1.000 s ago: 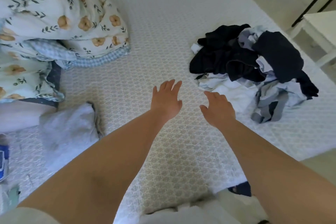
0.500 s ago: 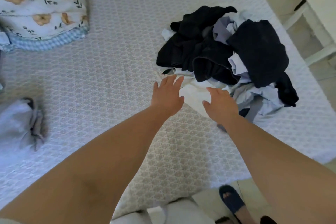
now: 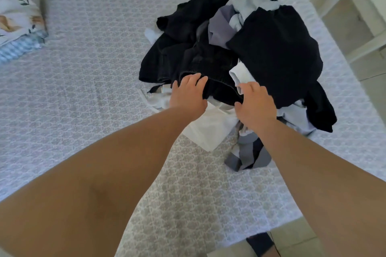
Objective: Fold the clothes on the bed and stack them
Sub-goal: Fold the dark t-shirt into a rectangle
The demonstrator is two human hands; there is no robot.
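Note:
A loose pile of clothes (image 3: pixel 240 52) lies on the bed (image 3: pixel 83 94), right of centre. It holds black garments, a grey piece, light blue pieces and a white garment (image 3: pixel 208 129) at the front. A grey-striped piece (image 3: pixel 246 156) trails toward the bed's near edge. My left hand (image 3: pixel 189 95) reaches onto the ribbed edge of a black garment (image 3: pixel 217 81) at the front of the pile, its fingers straight and touching the cloth. About a hand's width to the right, my right hand (image 3: pixel 255 103) lies on the same garment with relaxed fingers, next to a white fold.
A floral duvet (image 3: pixel 18 12) is bunched at the left edge of the bed. White furniture (image 3: pixel 367 6) stands on the floor beyond the bed's right side. A dark slipper (image 3: pixel 260 243) shows at the bottom, below the bed's near edge.
Both hands have moved forward from the white garment onto the black garment at the pile's front. The view has come closer to the pile and shifted right.

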